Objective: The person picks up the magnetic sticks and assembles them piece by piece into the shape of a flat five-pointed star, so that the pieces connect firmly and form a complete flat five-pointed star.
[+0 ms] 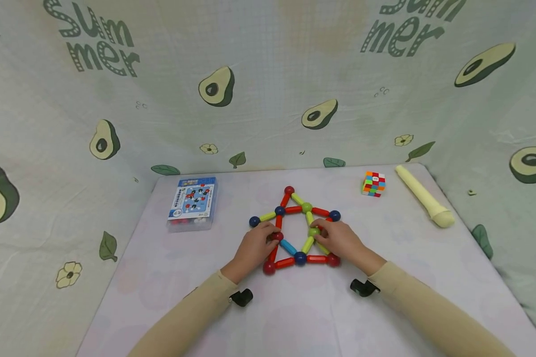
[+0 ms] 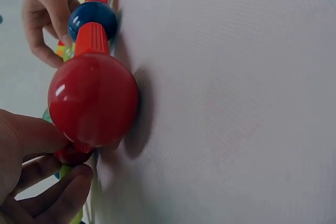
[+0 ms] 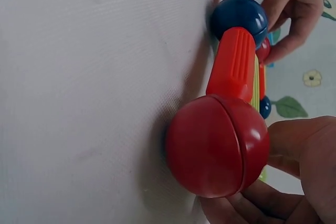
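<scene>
A flat frame of coloured balls and short rods lies on the table, its rods forming several linked shapes. With thumb and fingers, my left hand (image 1: 255, 244) pinches a red ball (image 1: 277, 237) on the frame's left side; the left wrist view shows this grip behind a larger-looking red corner ball (image 2: 93, 99). My right hand (image 1: 339, 239) pinches a green ball (image 1: 313, 232) on the inner right side. In the right wrist view, a red corner ball (image 3: 218, 146) hides those fingertips. A blue ball (image 1: 301, 258) sits at the near edge between two red rods.
A clear plastic box (image 1: 191, 204) with a printed blue card stands at the left back. Toward the right back are a colourful puzzle cube (image 1: 373, 184) and a pale yellow club-shaped object (image 1: 422, 194). An avocado-print cloth (image 1: 268, 74) hangs behind the table (image 1: 384, 322).
</scene>
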`<state>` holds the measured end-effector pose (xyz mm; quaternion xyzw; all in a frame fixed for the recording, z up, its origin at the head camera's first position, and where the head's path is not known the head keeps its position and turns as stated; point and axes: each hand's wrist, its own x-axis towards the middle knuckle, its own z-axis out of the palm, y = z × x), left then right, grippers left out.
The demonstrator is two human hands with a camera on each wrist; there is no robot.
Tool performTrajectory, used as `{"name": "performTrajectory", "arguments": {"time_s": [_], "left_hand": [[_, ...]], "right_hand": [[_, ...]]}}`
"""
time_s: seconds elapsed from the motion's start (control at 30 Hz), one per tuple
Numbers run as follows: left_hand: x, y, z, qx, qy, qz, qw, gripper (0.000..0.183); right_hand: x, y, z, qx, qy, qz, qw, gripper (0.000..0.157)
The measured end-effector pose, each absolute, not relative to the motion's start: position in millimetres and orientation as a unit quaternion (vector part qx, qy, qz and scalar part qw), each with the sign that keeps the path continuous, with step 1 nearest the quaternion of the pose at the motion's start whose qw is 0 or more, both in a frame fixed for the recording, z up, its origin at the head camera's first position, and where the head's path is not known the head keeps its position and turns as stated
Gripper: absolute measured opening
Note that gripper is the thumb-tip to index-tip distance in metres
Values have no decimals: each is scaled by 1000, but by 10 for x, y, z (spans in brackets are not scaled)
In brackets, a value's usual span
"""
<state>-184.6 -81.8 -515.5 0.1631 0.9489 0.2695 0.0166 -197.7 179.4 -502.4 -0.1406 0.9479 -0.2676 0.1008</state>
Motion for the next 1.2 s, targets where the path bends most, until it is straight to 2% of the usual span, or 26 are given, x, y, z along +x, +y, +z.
{"name": "performTrajectory", "arguments": {"time_s": [0.23, 0.4, 0.5, 0.63, 0.73, 1.2], "left_hand": [[-1880, -867, -5211, 169, 943, 287, 24, 31], [-1853, -940, -5250, 122, 941, 316, 23, 28], [-1800, -978, -5252, 88, 943, 318, 47, 21], [-1744, -991, -5226, 74, 943, 312, 94, 29], [-1725, -970, -5210, 68, 939, 321, 106, 35], [-1639, -901, -5206, 38, 915, 391, 92, 33]], "right_hand": [[-1938, 1815, -5022, -132, 949, -268, 100, 36], [-1933, 1821, -5040, -136, 949, -269, 98, 36], [-1929, 1824, -5045, -139, 948, -269, 97, 36], [-1922, 1826, -5037, -138, 949, -268, 94, 36], [-1923, 1828, -5030, -139, 949, -268, 93, 36], [-1935, 1835, -5038, -136, 951, -261, 92, 37]]}}
